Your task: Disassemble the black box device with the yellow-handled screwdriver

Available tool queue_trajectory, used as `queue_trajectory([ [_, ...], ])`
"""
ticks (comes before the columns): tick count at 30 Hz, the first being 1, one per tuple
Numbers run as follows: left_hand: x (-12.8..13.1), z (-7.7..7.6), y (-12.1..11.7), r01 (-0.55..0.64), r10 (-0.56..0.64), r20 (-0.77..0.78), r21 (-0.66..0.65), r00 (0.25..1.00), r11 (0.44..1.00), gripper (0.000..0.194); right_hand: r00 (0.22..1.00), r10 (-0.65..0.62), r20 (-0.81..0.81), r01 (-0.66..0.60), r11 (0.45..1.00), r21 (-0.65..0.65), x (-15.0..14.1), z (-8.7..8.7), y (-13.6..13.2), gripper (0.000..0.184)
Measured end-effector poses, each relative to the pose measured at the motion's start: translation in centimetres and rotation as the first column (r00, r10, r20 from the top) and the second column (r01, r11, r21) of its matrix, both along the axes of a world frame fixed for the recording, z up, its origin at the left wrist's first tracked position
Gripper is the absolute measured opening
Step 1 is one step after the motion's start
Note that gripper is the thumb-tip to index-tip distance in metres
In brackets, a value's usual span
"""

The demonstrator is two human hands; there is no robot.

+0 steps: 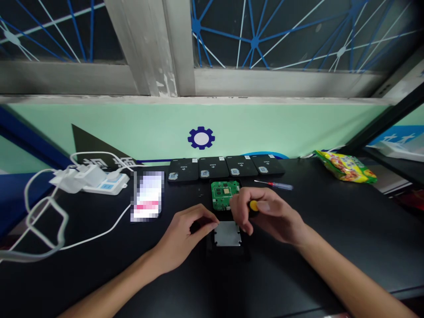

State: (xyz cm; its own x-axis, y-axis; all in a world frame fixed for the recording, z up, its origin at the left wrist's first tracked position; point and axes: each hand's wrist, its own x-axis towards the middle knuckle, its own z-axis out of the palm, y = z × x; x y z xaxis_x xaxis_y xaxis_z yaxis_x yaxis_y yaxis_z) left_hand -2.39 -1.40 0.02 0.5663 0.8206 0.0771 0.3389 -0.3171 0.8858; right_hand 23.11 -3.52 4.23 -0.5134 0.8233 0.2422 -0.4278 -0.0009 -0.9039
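A green circuit board (220, 191) sits in an open black case half. In front of it lies a second black case part with a silver metal plate (227, 234). My left hand (188, 236) is closed, thumb and forefinger pinched at the far left corner of this part. My right hand (268, 212) is wrapped round a yellow-and-black handle (253, 206), seemingly a screwdriver's. It hovers over the right side, between board and plate; the tool's tip is hidden by the fingers. Behind the right hand rests another screwdriver (274, 185) with a clear handle and red collar.
Several closed black boxes (212, 168) stand in a row along the wall. A phone with a blurred screen (147, 196) lies at the left, beside a white power strip (109, 183) and loose white cables (96, 240). At the right is a yellow-green snack bag (346, 167).
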Motion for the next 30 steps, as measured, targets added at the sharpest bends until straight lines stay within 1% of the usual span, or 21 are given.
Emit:
queue_trajectory([
  [2, 0.0, 0.1, 0.0, 0.010, -0.010, -0.006, 0.008, 1.000, 1.000, 0.012, 0.995, 0.068, 0.079, -0.068, 0.998, -0.006, 0.1, 0.2, -0.5, 0.025],
  [5, -0.1, 0.3, -0.1, 0.038, -0.038, 0.009, 0.028, 0.999, 0.999, 0.013, 0.959, 0.196, 0.206, -0.195, 0.980, -0.027, -0.2, 0.9, -1.3, 0.021],
  [7, -0.1, 0.5, -0.1, 0.056, -0.057, 0.018, 0.036, 0.998, 0.998, 0.013, 0.936, 0.234, 0.264, -0.238, 0.971, -0.020, -0.5, 1.1, -1.6, 0.018],
  [9, 0.0, 0.5, -0.1, 0.069, -0.070, 0.027, 0.043, 0.997, 0.997, 0.013, 0.933, 0.230, 0.278, -0.236, 0.972, -0.013, -0.9, 1.0, -1.8, 0.017],
  [12, 0.1, 0.2, 0.0, 0.056, -0.059, 0.044, 0.068, 0.997, 0.996, 0.011, 0.966, 0.182, 0.184, -0.181, 0.983, -0.024, -1.0, 0.4, -1.6, 0.021],
  [15, 0.2, -0.1, 0.1, 0.035, -0.037, 0.022, 0.083, 0.999, 0.996, 0.012, 0.991, 0.102, 0.086, -0.101, 0.995, -0.018, -0.8, -0.2, -1.2, 0.025],
  [20, 0.1, -0.1, 0.0, 0.042, -0.042, -0.002, 0.060, 0.999, 0.997, 0.012, 0.999, 0.025, 0.042, -0.025, 1.000, 0.004, -0.6, -0.5, -0.5, 0.026],
  [23, 0.1, 0.0, 0.0, 0.045, -0.046, 0.007, 0.067, 0.999, 0.997, 0.011, 1.000, 0.018, -0.015, -0.018, 1.000, -0.003, -0.8, -0.7, -0.4, 0.026],
  [26, 0.1, 0.0, -0.1, 0.045, -0.046, 0.011, 0.067, 0.999, 0.997, 0.010, 0.996, 0.041, -0.074, -0.042, 0.999, -0.019, -0.9, -1.1, -0.5, 0.030],
  [30, 0.1, -0.3, 0.0, 0.032, -0.033, 0.019, 0.067, 0.999, 0.997, 0.009, 0.995, 0.044, -0.092, -0.049, 0.998, -0.048, -0.7, -1.3, -0.5, 0.031],
])
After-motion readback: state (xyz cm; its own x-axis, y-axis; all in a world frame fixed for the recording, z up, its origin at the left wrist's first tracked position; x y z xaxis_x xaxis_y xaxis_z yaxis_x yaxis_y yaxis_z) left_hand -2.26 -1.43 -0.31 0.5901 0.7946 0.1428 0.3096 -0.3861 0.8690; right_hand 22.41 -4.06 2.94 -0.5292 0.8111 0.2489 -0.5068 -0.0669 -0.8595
